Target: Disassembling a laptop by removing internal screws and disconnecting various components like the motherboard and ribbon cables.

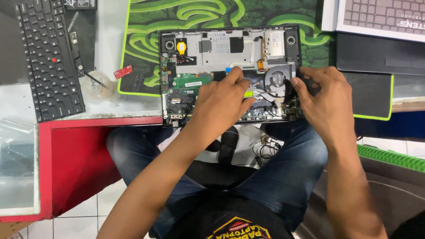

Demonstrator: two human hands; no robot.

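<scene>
Left hand (220,102) is resting on the middle of the opened laptop (230,75), fingers curled together around a thin tool with a yellow-green handle (249,93); the tip is hidden under the fingers, so what it is touching cannot be told. Right hand (325,99) is gripping the laptop's right edge, just right of the round fan (276,79), with fingers pinched on a dark part at the hinge corner; whether it is clamping a separate piece or the case itself cannot be told.

The laptop is lying base-up with its cover off, on a green patterned mat (146,26), its near edge hanging slightly over the table's front above the person's lap. A yellow coin cell (181,47) is sitting toward the laptop's far left corner, and a green board (190,82) is lying left of the left hand.

Left of the laptop, off the mat, a loose black keyboard (48,57) is lying on the glass top, with a small red piece (123,71) between it and the laptop. Beyond the laptop's far right corner, a boxed keyboard (376,17) is resting.

Judging by the grip, the work would go best with the right hand steadying the chassis so it is not sliding off the edge, while the left is keeping the tool upright and pressing lightly near the fan's thin parts.
</scene>
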